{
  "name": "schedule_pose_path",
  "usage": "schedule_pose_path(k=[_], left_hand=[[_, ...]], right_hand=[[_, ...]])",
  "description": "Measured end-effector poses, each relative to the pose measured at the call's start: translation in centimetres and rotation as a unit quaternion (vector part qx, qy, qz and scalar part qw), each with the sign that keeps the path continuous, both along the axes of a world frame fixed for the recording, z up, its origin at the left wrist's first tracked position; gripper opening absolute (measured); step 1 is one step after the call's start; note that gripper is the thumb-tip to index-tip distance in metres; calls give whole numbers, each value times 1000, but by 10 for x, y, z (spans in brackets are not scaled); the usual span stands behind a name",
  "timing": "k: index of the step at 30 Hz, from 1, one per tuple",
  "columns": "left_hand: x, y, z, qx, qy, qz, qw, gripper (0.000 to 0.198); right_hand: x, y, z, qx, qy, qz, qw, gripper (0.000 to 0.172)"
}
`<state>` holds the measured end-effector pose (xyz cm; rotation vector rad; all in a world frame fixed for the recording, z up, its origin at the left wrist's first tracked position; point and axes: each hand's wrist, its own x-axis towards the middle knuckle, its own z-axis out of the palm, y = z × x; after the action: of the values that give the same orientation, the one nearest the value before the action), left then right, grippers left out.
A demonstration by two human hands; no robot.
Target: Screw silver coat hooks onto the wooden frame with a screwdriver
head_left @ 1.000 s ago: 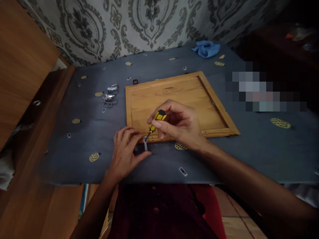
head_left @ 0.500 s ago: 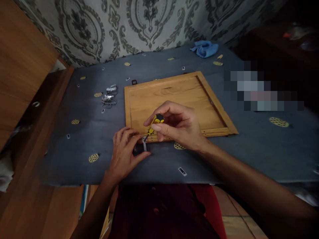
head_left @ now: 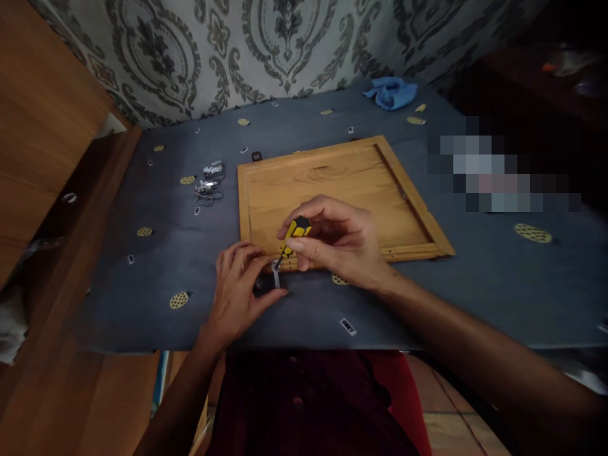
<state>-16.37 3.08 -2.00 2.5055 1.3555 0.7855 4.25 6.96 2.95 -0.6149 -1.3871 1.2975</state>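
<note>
My right hand [head_left: 335,237] is closed round the yellow-and-black handle of a small screwdriver [head_left: 297,234], fingers and thumb pinching it. The screwdriver's tip points down at a silver metal fitting [head_left: 277,276] on the near left edge of a wooden framed panel [head_left: 323,190]. Thumb and fingers of my left hand [head_left: 240,278] curve round this fitting and hold it from the left. Something dark lies between them, partly hidden by the hand. The panel rests flat on the table.
Several silver metal clips [head_left: 209,183] lie left of the panel on the dark patterned tablecloth [head_left: 285,323]. A black buckle-like piece [head_left: 256,156] shows at the panel's far edge. A blue cloth [head_left: 392,94] sits at the back right, and wooden furniture [head_left: 47,107] borders the left.
My right fingers have shifted slightly on the screwdriver, and its handle has turned a little. My left hand and the panel stay in place.
</note>
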Motion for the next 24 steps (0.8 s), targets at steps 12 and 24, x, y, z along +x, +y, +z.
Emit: schedule_pose_path(k=[12,24], left_hand=[[-1,0,0,-6,4,-3,1000,43],[0,0,1,-13,-1,3,1000,41]], right_hand=[[-2,2,1,-3,16,-19,1000,32],[2,2,3,-9,-27,8,1000,28]])
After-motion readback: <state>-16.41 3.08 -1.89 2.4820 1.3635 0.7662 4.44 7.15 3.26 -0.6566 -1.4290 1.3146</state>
